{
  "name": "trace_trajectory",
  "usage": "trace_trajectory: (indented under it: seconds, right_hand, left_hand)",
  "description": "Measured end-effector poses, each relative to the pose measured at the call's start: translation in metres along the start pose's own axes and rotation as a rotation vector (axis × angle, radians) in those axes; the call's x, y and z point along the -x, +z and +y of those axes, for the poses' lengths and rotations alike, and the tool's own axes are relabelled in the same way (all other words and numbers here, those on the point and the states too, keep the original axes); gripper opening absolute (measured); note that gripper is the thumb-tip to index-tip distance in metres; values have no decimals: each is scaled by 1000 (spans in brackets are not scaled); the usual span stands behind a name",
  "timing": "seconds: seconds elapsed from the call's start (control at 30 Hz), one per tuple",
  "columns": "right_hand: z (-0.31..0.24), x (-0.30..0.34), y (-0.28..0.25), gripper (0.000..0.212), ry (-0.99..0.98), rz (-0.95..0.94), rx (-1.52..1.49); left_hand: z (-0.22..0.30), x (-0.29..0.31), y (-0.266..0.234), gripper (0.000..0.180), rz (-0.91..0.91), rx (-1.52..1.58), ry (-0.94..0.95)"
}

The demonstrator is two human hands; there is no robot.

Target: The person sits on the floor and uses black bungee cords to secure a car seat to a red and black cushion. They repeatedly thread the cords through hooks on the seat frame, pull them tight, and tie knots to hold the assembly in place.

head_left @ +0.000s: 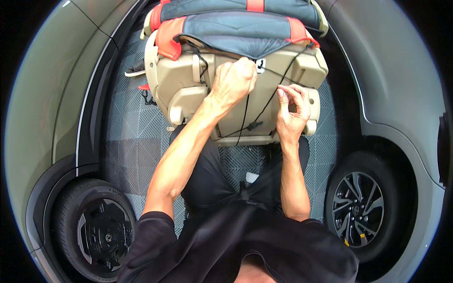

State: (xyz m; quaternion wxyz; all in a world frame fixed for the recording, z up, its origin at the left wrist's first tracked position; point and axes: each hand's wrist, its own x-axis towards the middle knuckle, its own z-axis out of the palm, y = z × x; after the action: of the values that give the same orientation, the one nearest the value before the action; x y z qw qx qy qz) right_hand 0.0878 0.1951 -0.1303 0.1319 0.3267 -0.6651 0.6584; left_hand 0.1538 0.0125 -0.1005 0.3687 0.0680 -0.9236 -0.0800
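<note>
The left hand (234, 80) closed round a black cord (245, 113) against a beige seat (174, 76), below its blue-and-red cover (236, 26); the right hand (292, 112) curled nearby, its hold unclear. Patterned grey flooring (134, 125) lay between 2 cars (391, 66).

A floor (127, 127) of patterned grey tiles is flanked by 2 vehicles: a grey-green car (56, 85) at left and a grey car (396, 70) at right. A black-centred wheel (107, 231) is shown at lower left; at lower right, a silver-and-black spoked wheel (358, 207) is marked with yellow. A dark, pale-soled shoe (136, 70) is partly seen at upper left.
</note>
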Motion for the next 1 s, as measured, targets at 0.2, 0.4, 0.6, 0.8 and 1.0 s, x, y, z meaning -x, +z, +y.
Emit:
trace_trajectory:
  seconds: [0.2, 0.4, 0.6, 0.8, 1.0]
  right_hand:
    - [12, 57, -9, 9, 264, -192, -148]
    - [62, 144, -10, 26, 867, -581, 240]
    - [49, 154, 32, 33, 906, -346, 164]
    - [58, 152, 42, 24, 796, -321, 185]
    - [73, 189, 54, 17, 624, 38, 18]
  left_hand:
    - [3, 2, -10, 16, -45, 15, -13]
    - [3, 13, -4, 19, -69, 146, -74]
    - [-1, 12, -15, 21, -180, 251, -92]
    - [9, 31, -44, 23, -385, 722, -374]
    - [8, 59, -108, 9, -349, 756, -216]
